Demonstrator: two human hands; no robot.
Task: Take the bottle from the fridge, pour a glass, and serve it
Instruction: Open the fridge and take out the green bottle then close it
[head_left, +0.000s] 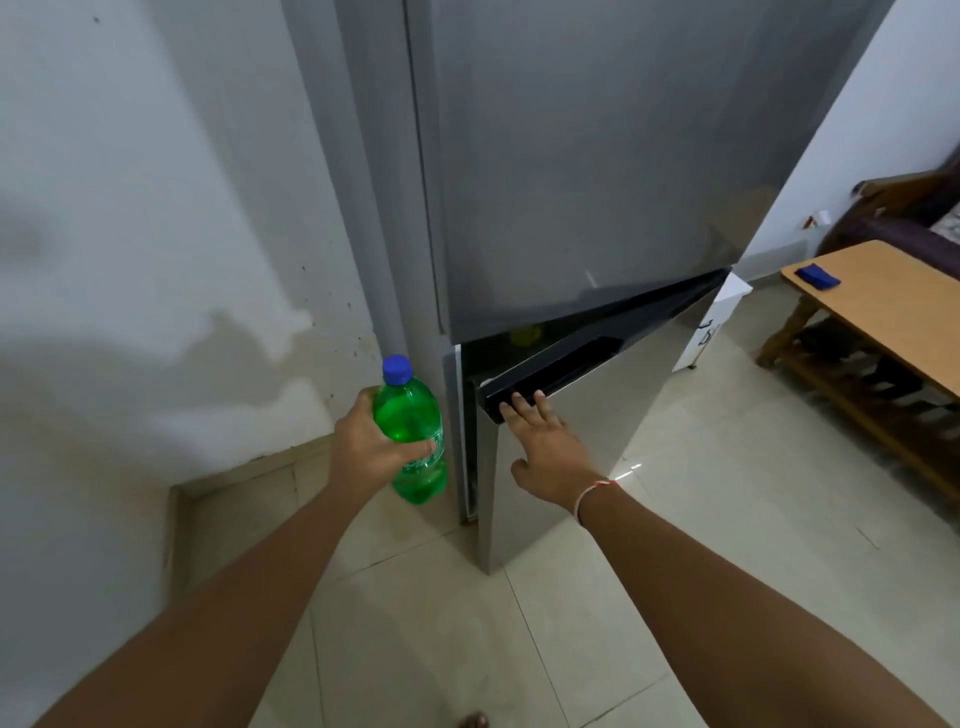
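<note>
One green bottle (413, 431) sits inside curled left fingers (415, 449) (upright).

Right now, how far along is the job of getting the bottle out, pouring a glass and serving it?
Done: the green bottle is out of the fridge, gripped by the left hand. In hand: the right hand rests flat on the lower door, which is ajar. Left: shutting it, pouring and serving; no glass is in view.
</note>
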